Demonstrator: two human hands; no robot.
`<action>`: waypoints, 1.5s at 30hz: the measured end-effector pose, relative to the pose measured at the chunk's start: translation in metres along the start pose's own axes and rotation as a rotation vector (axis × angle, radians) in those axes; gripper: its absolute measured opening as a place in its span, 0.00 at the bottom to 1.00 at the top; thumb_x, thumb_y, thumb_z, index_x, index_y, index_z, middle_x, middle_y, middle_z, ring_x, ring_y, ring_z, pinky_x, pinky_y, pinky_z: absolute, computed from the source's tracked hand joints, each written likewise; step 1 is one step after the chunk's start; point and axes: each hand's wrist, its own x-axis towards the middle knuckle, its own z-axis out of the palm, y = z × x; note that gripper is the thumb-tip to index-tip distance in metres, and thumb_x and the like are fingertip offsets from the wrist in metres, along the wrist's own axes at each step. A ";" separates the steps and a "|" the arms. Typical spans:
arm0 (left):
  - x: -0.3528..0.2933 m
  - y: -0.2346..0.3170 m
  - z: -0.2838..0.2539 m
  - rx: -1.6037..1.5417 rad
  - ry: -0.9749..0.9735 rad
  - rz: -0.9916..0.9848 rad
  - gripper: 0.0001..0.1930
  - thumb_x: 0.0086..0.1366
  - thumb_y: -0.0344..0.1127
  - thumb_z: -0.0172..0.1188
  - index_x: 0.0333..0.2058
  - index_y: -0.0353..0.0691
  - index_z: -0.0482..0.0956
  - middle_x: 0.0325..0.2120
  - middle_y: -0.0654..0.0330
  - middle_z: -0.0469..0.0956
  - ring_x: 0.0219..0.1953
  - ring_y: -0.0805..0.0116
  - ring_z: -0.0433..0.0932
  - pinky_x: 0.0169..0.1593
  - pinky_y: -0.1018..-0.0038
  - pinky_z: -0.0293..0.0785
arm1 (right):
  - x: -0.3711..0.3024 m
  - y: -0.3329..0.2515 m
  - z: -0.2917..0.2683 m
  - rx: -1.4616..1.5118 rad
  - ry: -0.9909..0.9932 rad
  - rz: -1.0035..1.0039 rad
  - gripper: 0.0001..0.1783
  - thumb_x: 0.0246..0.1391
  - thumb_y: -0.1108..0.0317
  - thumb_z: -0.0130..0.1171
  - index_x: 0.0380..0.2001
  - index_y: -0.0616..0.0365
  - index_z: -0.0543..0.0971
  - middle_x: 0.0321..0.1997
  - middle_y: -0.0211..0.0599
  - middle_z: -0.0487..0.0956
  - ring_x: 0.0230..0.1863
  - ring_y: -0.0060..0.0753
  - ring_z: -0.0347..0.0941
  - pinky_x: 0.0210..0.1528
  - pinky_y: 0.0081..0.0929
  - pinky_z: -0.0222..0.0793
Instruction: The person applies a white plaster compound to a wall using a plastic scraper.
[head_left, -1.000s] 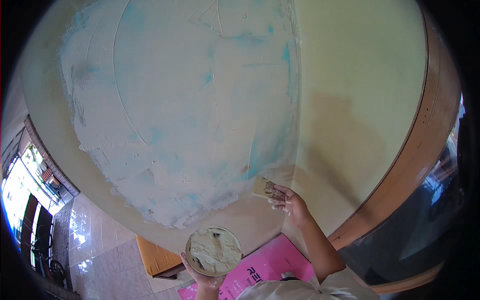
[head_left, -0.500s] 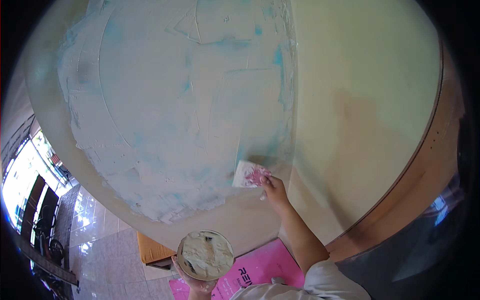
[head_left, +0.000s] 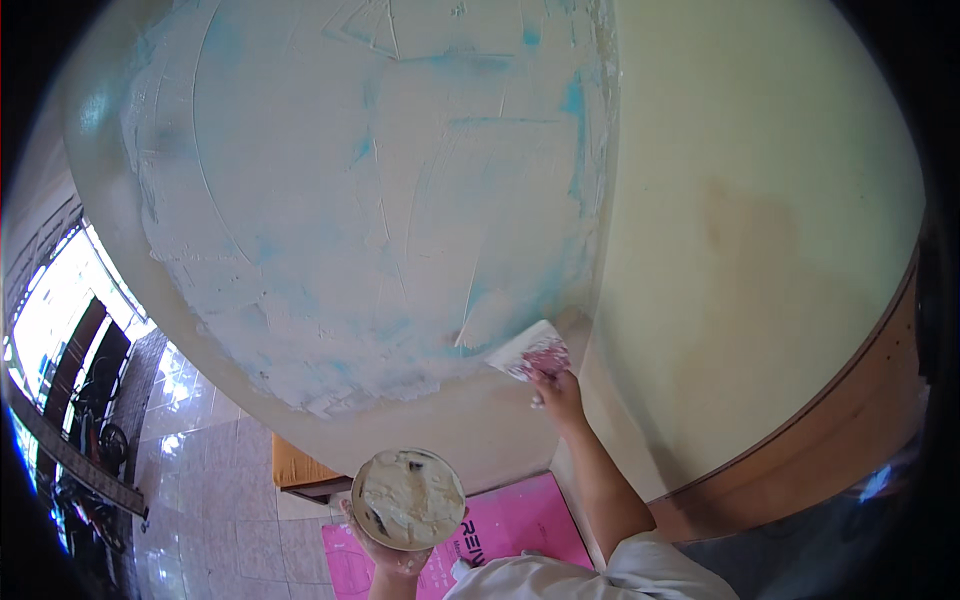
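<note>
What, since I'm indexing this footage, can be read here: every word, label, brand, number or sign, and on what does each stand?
Large dark lettering on the pink sheet: readable in part, but not copied out here.
Smaller print on the same sheet: too small to read.
No lettering can be made out on the scraper, the bowl or the wall.
</note>
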 end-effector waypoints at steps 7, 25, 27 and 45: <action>0.006 0.003 -0.010 -0.298 0.056 -0.090 0.41 0.59 0.73 0.52 0.65 0.57 0.63 0.66 0.57 0.60 0.65 0.45 0.62 0.59 0.30 0.61 | 0.038 0.030 0.052 -0.707 0.123 -0.324 0.20 0.59 0.51 0.61 0.37 0.61 0.80 0.23 0.50 0.79 0.22 0.48 0.76 0.28 0.41 0.71; 0.014 -0.003 -0.025 -0.510 0.048 -0.114 0.41 0.60 0.73 0.50 0.66 0.59 0.61 0.67 0.58 0.59 0.66 0.45 0.59 0.58 0.25 0.58 | 0.055 0.108 0.021 -0.640 0.423 -0.492 0.23 0.63 0.46 0.57 0.33 0.58 0.77 0.18 0.24 0.71 0.19 0.16 0.64 0.20 0.24 0.59; 0.015 -0.001 -0.034 -0.270 -0.002 -0.054 0.41 0.60 0.73 0.50 0.66 0.58 0.61 0.67 0.58 0.58 0.66 0.46 0.59 0.58 0.26 0.59 | 0.034 0.141 0.014 -0.368 0.312 -0.303 0.22 0.63 0.46 0.57 0.35 0.56 0.77 0.19 0.22 0.70 0.19 0.15 0.63 0.19 0.22 0.58; 0.016 -0.004 -0.050 -0.087 -0.008 -0.014 0.42 0.57 0.76 0.50 0.66 0.63 0.62 0.67 0.59 0.58 0.66 0.43 0.58 0.57 0.20 0.54 | -0.006 0.175 0.031 -0.143 0.142 -0.057 0.25 0.66 0.47 0.53 0.42 0.63 0.79 0.31 0.30 0.78 0.35 0.23 0.71 0.40 0.27 0.67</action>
